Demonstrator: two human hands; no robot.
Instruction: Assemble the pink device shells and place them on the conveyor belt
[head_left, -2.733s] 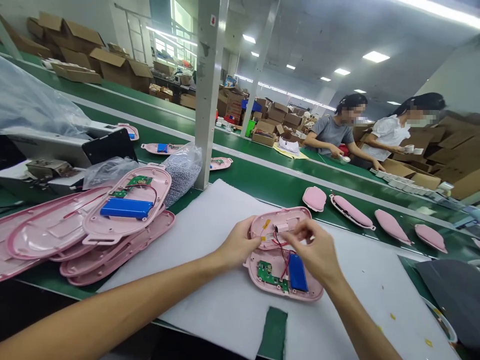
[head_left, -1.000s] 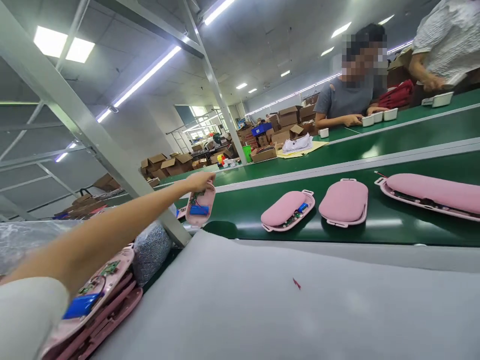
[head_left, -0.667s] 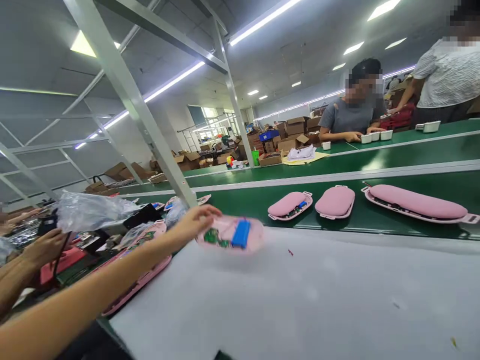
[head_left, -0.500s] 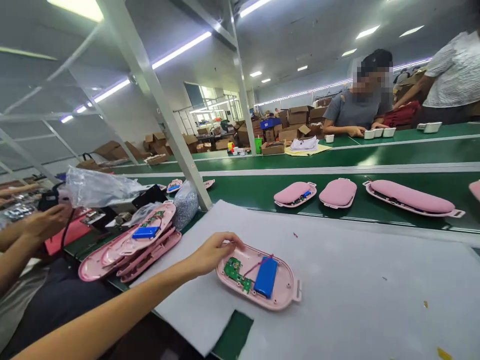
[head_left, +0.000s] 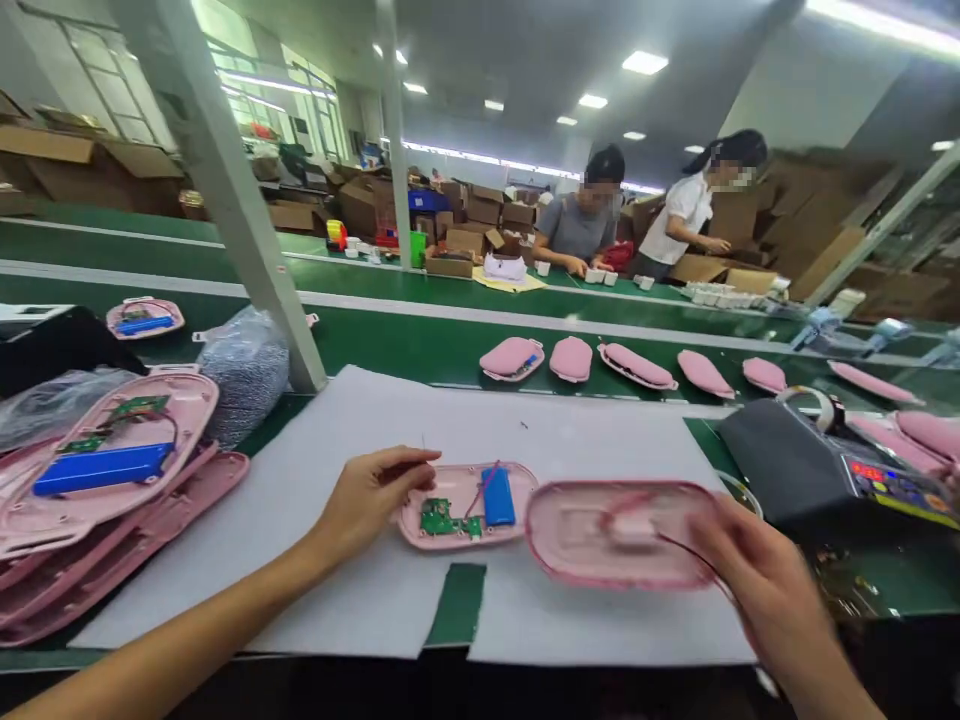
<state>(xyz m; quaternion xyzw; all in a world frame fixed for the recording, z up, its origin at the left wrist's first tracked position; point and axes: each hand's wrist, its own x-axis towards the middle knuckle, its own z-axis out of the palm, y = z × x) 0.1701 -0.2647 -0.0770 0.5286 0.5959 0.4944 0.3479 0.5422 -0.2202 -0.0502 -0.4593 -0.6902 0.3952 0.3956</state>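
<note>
A pink plastic shell half (head_left: 457,545) lies flat on the white sheet, with a green circuit board (head_left: 442,518) and a blue battery pack (head_left: 498,497) inside it. My left hand (head_left: 375,492) is over its left end, fingers stretched and slightly apart, the thumb by the rim. My right hand (head_left: 757,565) grips the right end of a pink shell cover (head_left: 577,540), its hollow inside facing me. This cover is held up just right of the shell half, overlapping its end in view. A pale block with a dark wire shows inside the cover, blurred.
White sheeting (head_left: 300,600) covers the bench. Pink shell halves (head_left: 112,470) are stacked at left beside a bubble-wrap bag (head_left: 244,370). A dark device with a red display (head_left: 810,470) stands right. Pink cases (head_left: 574,358) line the green belt (head_left: 390,345); two people work beyond.
My right hand has come into view holding the pink cover. My left hand's fingers have straightened at the shell's end. The camera has turned right.
</note>
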